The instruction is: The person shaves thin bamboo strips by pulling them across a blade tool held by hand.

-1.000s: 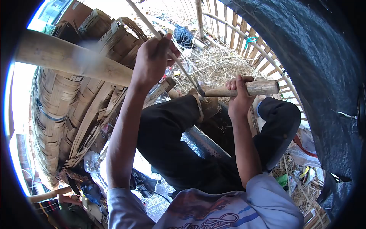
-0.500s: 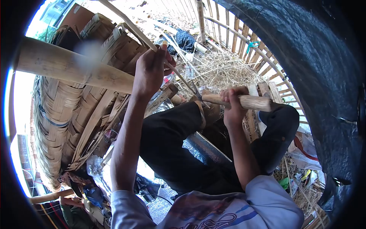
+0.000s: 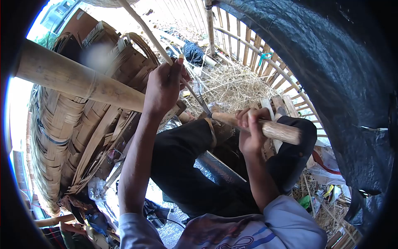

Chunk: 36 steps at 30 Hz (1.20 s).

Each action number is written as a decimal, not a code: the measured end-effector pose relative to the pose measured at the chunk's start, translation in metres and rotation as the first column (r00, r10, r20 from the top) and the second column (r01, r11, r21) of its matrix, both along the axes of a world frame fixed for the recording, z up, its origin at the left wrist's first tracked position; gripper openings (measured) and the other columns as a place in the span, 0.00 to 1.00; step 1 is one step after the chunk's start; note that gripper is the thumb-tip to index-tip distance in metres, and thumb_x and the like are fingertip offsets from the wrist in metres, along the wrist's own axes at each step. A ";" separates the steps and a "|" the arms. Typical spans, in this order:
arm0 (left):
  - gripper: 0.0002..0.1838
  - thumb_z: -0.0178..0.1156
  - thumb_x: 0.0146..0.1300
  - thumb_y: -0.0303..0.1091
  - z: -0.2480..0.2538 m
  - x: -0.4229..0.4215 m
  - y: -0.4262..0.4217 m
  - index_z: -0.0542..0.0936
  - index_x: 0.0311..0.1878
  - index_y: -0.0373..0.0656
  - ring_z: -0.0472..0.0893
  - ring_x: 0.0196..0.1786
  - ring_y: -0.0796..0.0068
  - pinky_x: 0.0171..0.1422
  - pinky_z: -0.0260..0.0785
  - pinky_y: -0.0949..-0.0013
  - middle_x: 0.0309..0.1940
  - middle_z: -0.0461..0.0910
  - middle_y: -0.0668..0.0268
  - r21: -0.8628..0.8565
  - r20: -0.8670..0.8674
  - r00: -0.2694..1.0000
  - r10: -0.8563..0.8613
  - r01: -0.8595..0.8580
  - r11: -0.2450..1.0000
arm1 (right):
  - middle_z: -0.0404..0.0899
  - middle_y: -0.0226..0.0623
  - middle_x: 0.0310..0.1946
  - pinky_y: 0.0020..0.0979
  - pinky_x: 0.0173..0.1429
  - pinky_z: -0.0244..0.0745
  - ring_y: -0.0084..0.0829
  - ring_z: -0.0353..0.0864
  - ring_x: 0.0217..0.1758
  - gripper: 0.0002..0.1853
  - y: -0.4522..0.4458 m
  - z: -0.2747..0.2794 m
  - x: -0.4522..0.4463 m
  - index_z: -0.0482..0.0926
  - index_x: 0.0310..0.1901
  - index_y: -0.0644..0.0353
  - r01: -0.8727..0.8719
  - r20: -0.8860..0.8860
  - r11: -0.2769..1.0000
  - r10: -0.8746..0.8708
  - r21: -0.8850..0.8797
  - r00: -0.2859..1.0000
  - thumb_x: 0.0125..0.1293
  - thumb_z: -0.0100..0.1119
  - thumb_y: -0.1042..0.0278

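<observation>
My left hand (image 3: 163, 87) is closed round a long thin strip (image 3: 143, 25) of pale wood or bamboo, which slants from the top of the view down toward my knee. Fingers of my right hand (image 3: 252, 126) wrap round the thick wooden handle (image 3: 280, 132) of a knife. Its short metal blade (image 3: 204, 106) lies against the lower part of the strip, beside a brown pad (image 3: 222, 132) at my bent knee. The exact contact of the edge with the strip is too small to tell.
A thick bamboo pole (image 3: 74, 76) crosses at the left above woven bamboo baskets (image 3: 54, 133). Straw shavings (image 3: 234, 85) cover the ground ahead. A slatted fence (image 3: 244, 45) and dark plastic sheeting (image 3: 331, 79) curve round the right. At lower left is part of another person (image 3: 72, 230).
My right hand and the knife have moved a little left and down, and the handle now tilts more. My left hand keeps its hold on the strip. The camera view has shifted slightly.
</observation>
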State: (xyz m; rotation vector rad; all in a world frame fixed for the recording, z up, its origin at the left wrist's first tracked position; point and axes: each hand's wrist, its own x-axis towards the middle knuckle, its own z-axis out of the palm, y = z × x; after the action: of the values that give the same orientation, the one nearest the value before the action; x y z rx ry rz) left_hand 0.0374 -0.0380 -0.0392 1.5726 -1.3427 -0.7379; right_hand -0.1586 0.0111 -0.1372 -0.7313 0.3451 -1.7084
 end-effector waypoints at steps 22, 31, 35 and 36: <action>0.24 0.46 0.68 0.46 0.008 -0.024 -0.003 0.74 0.25 0.33 0.80 0.26 0.65 0.33 0.71 0.64 0.19 0.78 0.57 0.039 0.320 0.946 -0.050 0.040 0.998 | 0.58 0.25 0.19 0.33 0.42 0.59 0.23 0.59 0.25 0.09 0.018 0.046 -0.024 0.59 0.30 0.52 0.056 -0.112 0.983 -0.077 -0.174 0.991 0.65 0.46 0.62; 0.25 0.45 0.68 0.46 0.009 -0.026 0.003 0.75 0.25 0.34 0.80 0.30 0.53 0.36 0.69 0.56 0.19 0.79 0.55 0.061 0.291 0.956 -0.025 0.007 0.998 | 0.58 0.26 0.19 0.34 0.41 0.59 0.23 0.59 0.25 0.07 0.022 0.041 -0.020 0.60 0.32 0.53 0.083 -0.112 0.986 -0.100 -0.144 0.989 0.65 0.45 0.65; 0.24 0.45 0.68 0.44 0.009 -0.024 0.003 0.75 0.25 0.33 0.80 0.30 0.52 0.37 0.69 0.56 0.20 0.79 0.54 0.066 0.297 0.955 -0.028 0.009 0.998 | 0.59 0.26 0.19 0.34 0.42 0.61 0.22 0.60 0.25 0.08 0.020 0.028 -0.013 0.61 0.31 0.54 0.060 -0.172 0.973 -0.099 -0.221 0.980 0.64 0.46 0.64; 0.24 0.45 0.69 0.44 0.009 -0.023 0.003 0.75 0.25 0.33 0.80 0.30 0.52 0.37 0.69 0.57 0.21 0.79 0.53 0.042 0.320 0.947 -0.014 0.001 0.999 | 0.60 0.27 0.20 0.35 0.42 0.61 0.23 0.60 0.26 0.06 0.022 0.013 -0.005 0.62 0.31 0.55 0.076 -0.246 0.995 -0.091 -0.072 0.965 0.64 0.46 0.66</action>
State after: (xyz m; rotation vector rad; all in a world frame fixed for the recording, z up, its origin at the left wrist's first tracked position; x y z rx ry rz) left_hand 0.0143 -0.0349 -0.0307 1.7769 -1.5756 -0.5304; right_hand -0.1631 0.0328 -0.1242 -0.9933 0.5049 -1.7154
